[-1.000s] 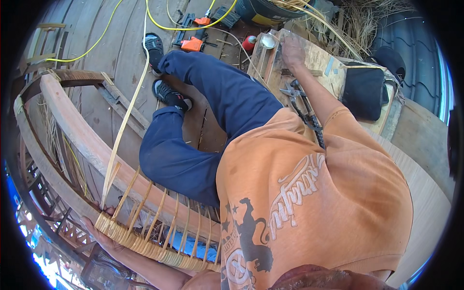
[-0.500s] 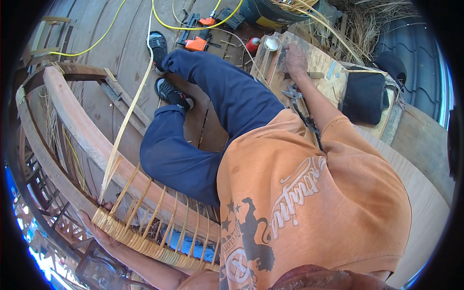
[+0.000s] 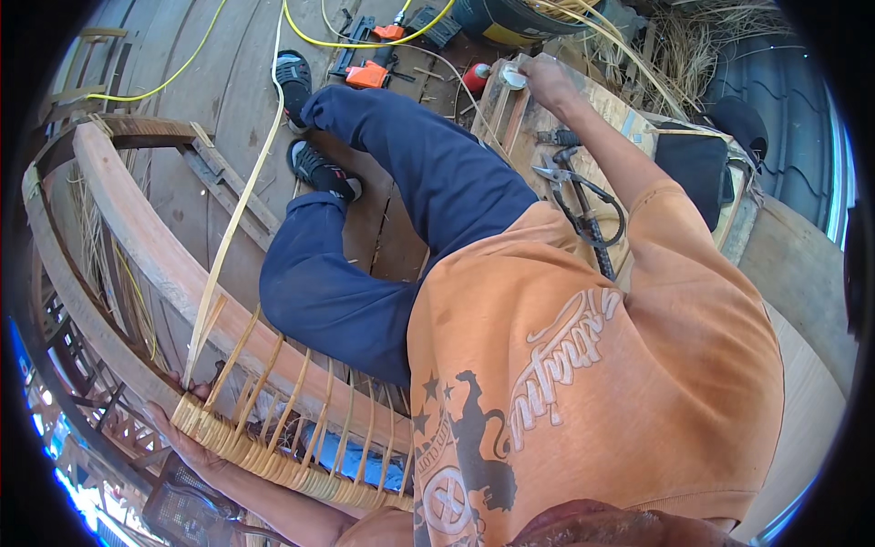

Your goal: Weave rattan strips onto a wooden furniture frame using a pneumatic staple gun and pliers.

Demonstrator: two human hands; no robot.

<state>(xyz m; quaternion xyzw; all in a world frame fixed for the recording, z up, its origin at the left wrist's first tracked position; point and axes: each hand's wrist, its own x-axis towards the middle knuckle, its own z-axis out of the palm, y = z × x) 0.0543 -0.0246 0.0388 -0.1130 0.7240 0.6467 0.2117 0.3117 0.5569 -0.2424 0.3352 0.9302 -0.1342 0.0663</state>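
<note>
My left hand (image 3: 189,435) is closed around the end of a wooden rail wrapped in rattan strip (image 3: 246,448). A long pale rattan strip (image 3: 235,214) rises from beside its fingers and runs up past my feet. My right hand (image 3: 550,84) is at the far end of a wooden work board (image 3: 597,118), its fingers at the rim of a small round white pot (image 3: 513,76). How those fingers are bent is hard to see. On the board below my right forearm lie pruning shears (image 3: 553,173) and a hammer-like tool with a dark handle (image 3: 588,214).
A curved wooden frame (image 3: 146,219) with rattan spokes stands at my left. An orange and black nail gun (image 3: 367,73) with a yellow hose (image 3: 415,38) lies on the planks. Beyond are a red bottle (image 3: 476,77), a dark bucket (image 3: 501,23) and a black pouch (image 3: 690,173).
My right hand has moved left from the board's far edge to the white pot. The shears and dark-handled tool show more fully. My left hand stays on the wrapped rail.
</note>
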